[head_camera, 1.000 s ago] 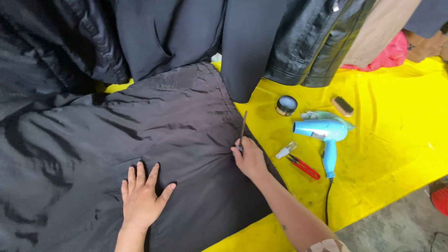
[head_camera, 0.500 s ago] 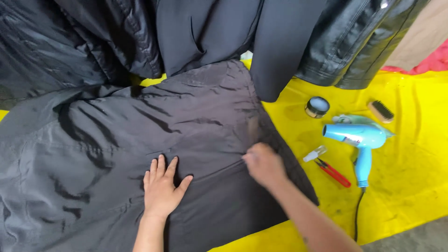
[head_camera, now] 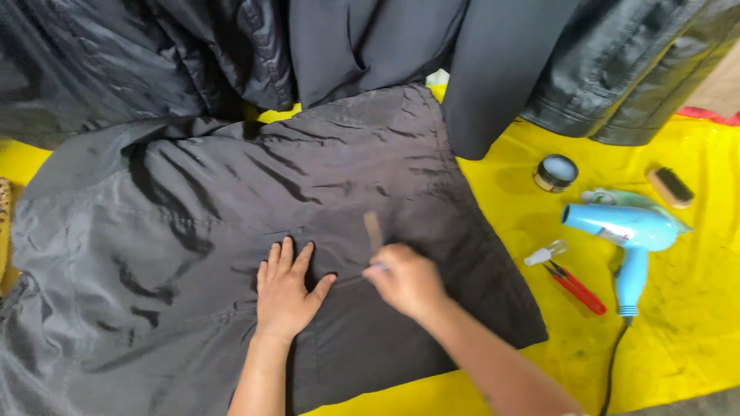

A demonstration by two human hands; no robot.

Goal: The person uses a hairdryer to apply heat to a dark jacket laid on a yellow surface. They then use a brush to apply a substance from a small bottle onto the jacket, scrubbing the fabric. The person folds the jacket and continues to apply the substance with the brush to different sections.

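Note:
A dark grey shiny garment point(head_camera: 231, 208) lies spread over a yellow sheet point(head_camera: 678, 308). My left hand point(head_camera: 287, 291) rests flat on the fabric, fingers spread, pressing it down. Just to its right, my right hand point(head_camera: 405, 279) is closed around a thin brush-like stick point(head_camera: 374, 229), whose blurred upper end points away from me over the cloth. The stick's tip at the fabric is hidden under my fingers.
On the sheet to the right lie a small round tin point(head_camera: 556, 172), a wooden brush point(head_camera: 671, 187), a light blue hair dryer point(head_camera: 628, 235) with its cord, a tiny clear bottle point(head_camera: 544, 253) and red-handled snips point(head_camera: 576, 286). Dark jackets point(head_camera: 493, 69) hang along the far side.
My right hand has slid leftward along the garment's seam with the stick, from the fabric's right edge toward my left hand. The view has shifted left, and my left hand stayed pressed flat.

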